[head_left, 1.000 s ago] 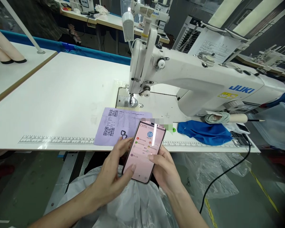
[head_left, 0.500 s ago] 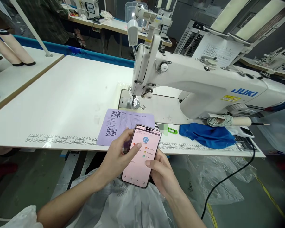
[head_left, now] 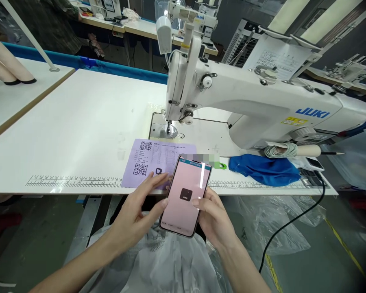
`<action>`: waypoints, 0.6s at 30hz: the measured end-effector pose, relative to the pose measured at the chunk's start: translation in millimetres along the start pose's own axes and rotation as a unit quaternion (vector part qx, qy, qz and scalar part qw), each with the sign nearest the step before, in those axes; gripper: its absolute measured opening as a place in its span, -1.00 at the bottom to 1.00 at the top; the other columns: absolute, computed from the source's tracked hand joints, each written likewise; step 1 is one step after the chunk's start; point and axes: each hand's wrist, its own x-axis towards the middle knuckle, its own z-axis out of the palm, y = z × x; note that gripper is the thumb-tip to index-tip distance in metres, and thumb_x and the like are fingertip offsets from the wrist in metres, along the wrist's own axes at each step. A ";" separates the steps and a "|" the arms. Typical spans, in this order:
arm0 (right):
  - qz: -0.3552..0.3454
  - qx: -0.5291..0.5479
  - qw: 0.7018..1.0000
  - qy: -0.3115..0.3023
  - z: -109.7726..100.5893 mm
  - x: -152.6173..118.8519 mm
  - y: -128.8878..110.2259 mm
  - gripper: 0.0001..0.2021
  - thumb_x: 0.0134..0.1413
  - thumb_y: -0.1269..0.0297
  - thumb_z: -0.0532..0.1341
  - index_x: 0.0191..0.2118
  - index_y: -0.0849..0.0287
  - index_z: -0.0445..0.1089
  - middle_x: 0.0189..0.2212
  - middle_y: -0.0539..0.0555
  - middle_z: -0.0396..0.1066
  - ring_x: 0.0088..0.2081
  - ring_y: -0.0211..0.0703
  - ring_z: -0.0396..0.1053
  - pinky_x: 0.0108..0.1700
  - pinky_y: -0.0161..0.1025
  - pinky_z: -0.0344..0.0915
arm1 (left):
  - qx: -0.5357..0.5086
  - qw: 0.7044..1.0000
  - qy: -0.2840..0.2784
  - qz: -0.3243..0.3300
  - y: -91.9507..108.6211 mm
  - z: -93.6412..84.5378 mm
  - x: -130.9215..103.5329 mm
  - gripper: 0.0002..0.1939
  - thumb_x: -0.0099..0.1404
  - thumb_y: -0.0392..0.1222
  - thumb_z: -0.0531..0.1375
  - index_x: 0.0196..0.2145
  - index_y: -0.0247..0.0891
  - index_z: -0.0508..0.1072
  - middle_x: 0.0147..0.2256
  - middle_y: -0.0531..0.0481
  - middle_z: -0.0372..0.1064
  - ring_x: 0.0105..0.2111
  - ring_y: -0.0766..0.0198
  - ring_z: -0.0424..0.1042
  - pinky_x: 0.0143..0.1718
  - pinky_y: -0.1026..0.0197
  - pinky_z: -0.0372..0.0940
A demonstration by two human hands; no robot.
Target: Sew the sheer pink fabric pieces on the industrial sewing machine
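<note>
At the near edge of the surface (head_left: 79,130), the phone (head_left: 183,209) tilts back, its top end overlapping the purple sheet (head_left: 149,158) in view. The right hand (head_left: 216,217) has its grip clamped on the phone's right side, thumb over the screen. The left hand (head_left: 140,209) has thumb and fingers apart at the opposite side; whether they touch the phone, I cannot tell.

To work the screen well, I would let 1 hand carry the weight, keep the other thumb light, and pause while the dark box (head_left: 186,194) shows mid-screen.

Mind the front edge, just behind the phone. Most room for moving seems to lie left of the sheet; rightward, the blue cloth (head_left: 262,170), sewing machine (head_left: 271,95) and drooping black cable (head_left: 288,223) crowd things.
</note>
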 end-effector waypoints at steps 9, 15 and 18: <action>0.002 0.014 0.999 0.031 2.7 3.1 -11.4 -0.73 -0.21 0.27 0.37 -0.25 0.09 0.49 -0.17 0.09 0.56 -0.11 0.11 0.45 -0.08 -0.05 0.33 | -0.032 0.995 -0.094 -0.009 -0.6 5.8 -17.4 -0.27 0.36 -0.07 0.16 0.36 0.11 -0.11 0.14 -0.11 0.29 -0.24 0.19 0.40 -0.33 0.22 0.39; -0.007 0.013 0.999 0.047 2.1 6.2 -9.9 -0.74 -0.20 0.28 0.35 -0.26 0.11 0.49 -0.21 0.07 0.57 -0.15 0.06 0.46 -0.13 -0.09 0.33 | -0.161 0.973 -0.158 -0.050 -2.4 15.5 -17.0 -0.26 0.37 -0.20 0.15 0.36 0.09 -0.12 0.00 -0.05 0.39 -0.26 0.25 0.40 -0.22 0.20 0.38; -0.010 0.013 0.999 0.049 1.2 7.5 -8.7 -0.76 -0.19 0.28 0.35 -0.28 0.11 0.50 -0.22 0.06 0.56 -0.15 0.04 0.46 -0.15 -0.13 0.31 | -0.180 0.969 -0.158 -0.059 -2.2 17.5 -14.6 -0.31 0.37 -0.22 0.15 0.35 0.05 -0.04 0.00 -0.04 0.39 -0.23 0.26 0.41 -0.16 0.19 0.38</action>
